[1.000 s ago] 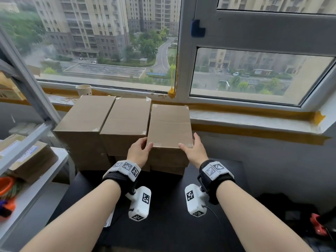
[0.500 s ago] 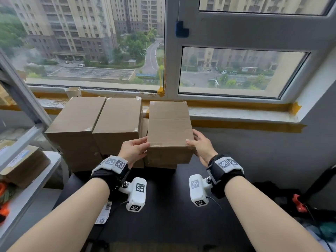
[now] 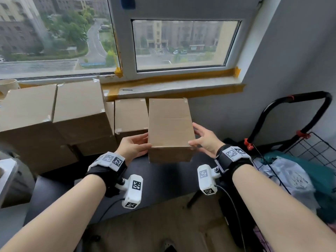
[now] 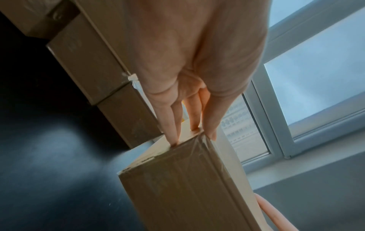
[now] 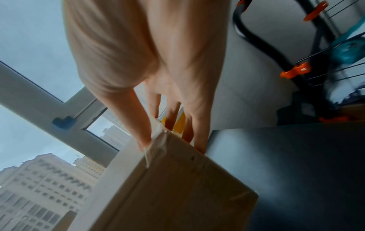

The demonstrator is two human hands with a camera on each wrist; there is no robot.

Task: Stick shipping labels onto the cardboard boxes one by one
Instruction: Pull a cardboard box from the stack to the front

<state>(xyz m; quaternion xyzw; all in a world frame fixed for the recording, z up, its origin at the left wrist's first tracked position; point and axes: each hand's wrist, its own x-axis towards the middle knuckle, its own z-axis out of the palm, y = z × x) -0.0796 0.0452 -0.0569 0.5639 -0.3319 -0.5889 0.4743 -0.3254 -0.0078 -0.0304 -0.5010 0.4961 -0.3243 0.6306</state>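
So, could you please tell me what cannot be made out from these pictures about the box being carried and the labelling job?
- Shipping labels: none shows in any view; whether one lies on the black table cannot be told.
- Carried box: its far end is hidden behind its own top in the head view.
- Left hand and right hand: palms are hidden against the box sides.
- Wire cart: cut off by the head view's right edge; blurred in the right wrist view.

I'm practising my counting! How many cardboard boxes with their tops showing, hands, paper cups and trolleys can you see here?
Cardboard boxes with tops showing: 4, the held box and three boxes by the window; the stack may hide more.
Hands: 2, left hand and right hand.
Paper cup: 1
Wire trolley: 1
Total: 8
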